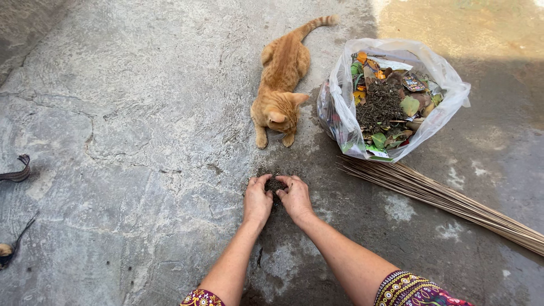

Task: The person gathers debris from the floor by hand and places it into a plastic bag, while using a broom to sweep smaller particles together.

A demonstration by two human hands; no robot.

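My left hand (257, 199) and my right hand (296, 197) press together on the concrete floor, cupped around a small heap of dark dirt (275, 184). The fingers curl in on the dirt from both sides. An orange cat (281, 79) lies just beyond the hands, head toward them. To the right stands an open clear plastic bag (340, 107) filled with dirt, leaves and wrappers.
A stick broom (447, 198) lies on the floor at the right, bristles pointing toward the bag. Dark cords (17, 173) lie at the left edge. The cracked concrete floor (124, 130) has damp patches near my arms.
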